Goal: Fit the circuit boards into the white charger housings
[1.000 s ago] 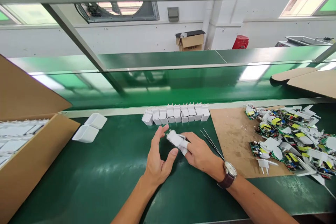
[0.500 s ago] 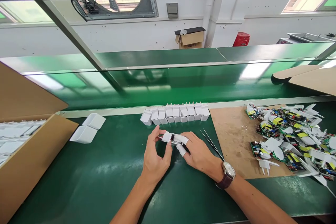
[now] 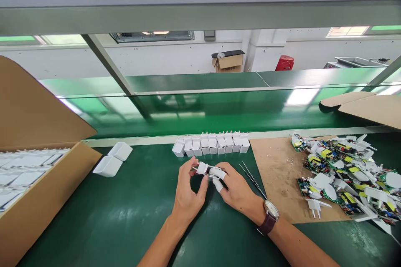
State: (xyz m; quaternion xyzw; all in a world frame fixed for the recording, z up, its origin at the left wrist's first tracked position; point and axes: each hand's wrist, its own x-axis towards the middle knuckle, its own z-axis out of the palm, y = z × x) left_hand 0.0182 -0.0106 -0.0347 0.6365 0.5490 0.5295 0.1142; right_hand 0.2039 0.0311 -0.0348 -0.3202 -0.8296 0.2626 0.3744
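Note:
Between both hands, over the middle of the green bench, is a white charger plug (image 3: 202,168) with a dark circuit board attached. My left hand (image 3: 189,190) pinches its left end, where the pins are, between thumb and fingers. Its other end is gripped by my right hand (image 3: 237,190), whose thumb and forefinger wear white finger covers that hide part of the board. Just beyond the hands stands a row of white charger housings (image 3: 213,144). Black tweezers (image 3: 253,180) lie to the right of my right hand.
Two white open-topped shells (image 3: 108,166) lie at left, beside a cardboard box (image 3: 67,175) of white parts. On a brown cardboard sheet (image 3: 272,183) at right sits a pile of circuit boards with white plugs (image 3: 347,175). A metal rail (image 3: 200,12) crosses overhead.
The camera view has tilted upward, so the bench sits lower in the picture. Both hands keep hold of the charger plug, with hardly any change in grip.

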